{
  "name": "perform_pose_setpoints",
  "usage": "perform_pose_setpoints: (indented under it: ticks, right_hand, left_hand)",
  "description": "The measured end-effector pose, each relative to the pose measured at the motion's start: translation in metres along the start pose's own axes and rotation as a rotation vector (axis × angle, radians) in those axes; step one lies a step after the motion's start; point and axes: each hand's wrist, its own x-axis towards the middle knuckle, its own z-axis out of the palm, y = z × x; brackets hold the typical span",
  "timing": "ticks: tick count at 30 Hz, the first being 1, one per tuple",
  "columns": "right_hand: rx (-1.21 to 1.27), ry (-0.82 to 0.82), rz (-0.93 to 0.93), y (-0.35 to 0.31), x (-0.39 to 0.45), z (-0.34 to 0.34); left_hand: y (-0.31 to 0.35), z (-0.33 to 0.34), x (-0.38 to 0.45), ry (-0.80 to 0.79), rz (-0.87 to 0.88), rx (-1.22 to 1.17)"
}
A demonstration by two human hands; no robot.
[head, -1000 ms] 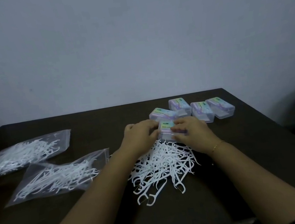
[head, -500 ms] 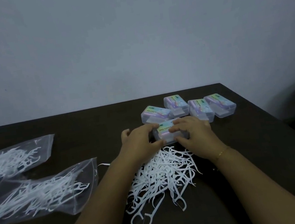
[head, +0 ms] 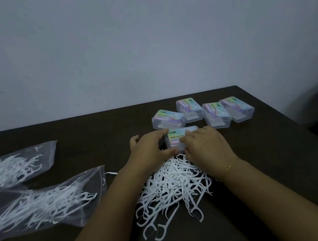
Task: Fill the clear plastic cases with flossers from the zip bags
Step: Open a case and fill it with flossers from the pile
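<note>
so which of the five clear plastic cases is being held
The nearest clear plastic case, just behind the loose white flosser pile: left hand and right hand grip it. The other four lie untouched.

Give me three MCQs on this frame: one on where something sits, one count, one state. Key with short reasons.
1. Where does the loose flosser pile lie?
A. Between the forearms, nearer the camera than the held case
B. Inside the far right case
C. On top of a zip bag

2. How many clear cases are on the table in all?
A. Three
B. Five
C. Seven

3. What is the state of the held case?
A. Lying untouched
B. Gripped by both hands
C. Lifted by the right hand alone

Key: 1 A, the pile spreads on the table below the hands. 2 B, four cases sit behind the held one. 3 B, the left hand and right hand each curl fingers on it.
</note>
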Motion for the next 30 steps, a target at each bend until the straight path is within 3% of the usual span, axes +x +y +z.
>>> perform_pose_setpoints:
  ticks: [11, 18, 26, 30]
  right_hand:
    - [-0.090, -0.129, -0.061, -0.006, 0.002, -0.023]
    - [0.141, -0.290, 0.063, 0.010, 0.018, -0.062]
    - [0.402, -0.229, 0.169, 0.035, 0.059, -0.049]
    - [0.492, -0.301, 0.238, 0.041, 0.076, -0.032]
  left_hand:
    - [0.004, -0.004, -0.011, -0.023, -0.012, -0.121]
    - [0.008, -0.005, -0.014, -0.061, -0.016, -0.200]
    - [0.011, -0.008, -0.017, -0.058, -0.015, -0.251]
    - [0.013, -0.010, -0.019, -0.074, -0.039, -0.266]
